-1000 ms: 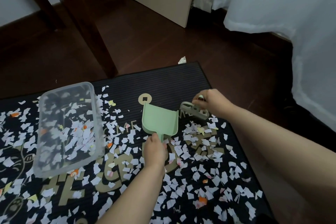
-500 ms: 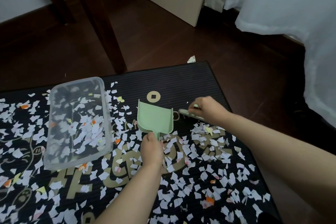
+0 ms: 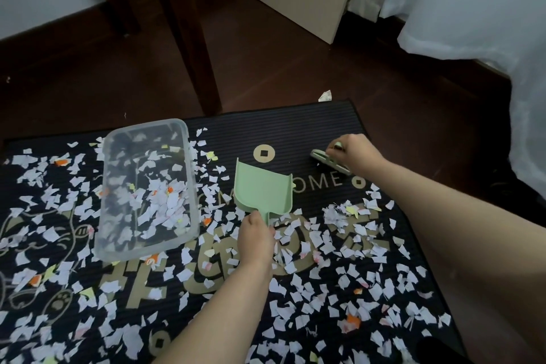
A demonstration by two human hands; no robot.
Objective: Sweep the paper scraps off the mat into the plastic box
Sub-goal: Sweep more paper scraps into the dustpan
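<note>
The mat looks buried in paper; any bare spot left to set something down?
Yes: the mat's far strip, between the plastic box, the green dustpan's mouth and the brush in the right hand, is nearly bare. So is the wooden floor beyond. Paper scraps crowd everything nearer than the dustpan and left of the box.

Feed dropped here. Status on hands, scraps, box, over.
Left hand grips empty dustpan. Right hand holds brush, far side of mat. Scraps mostly on mat, some in plastic box. Nothing blocking.

Mat (image 3: 295, 127): gold letters "OME" (rest behind dustpan (image 3: 261, 189)); larger characters scrap-covered, illegible.
</note>
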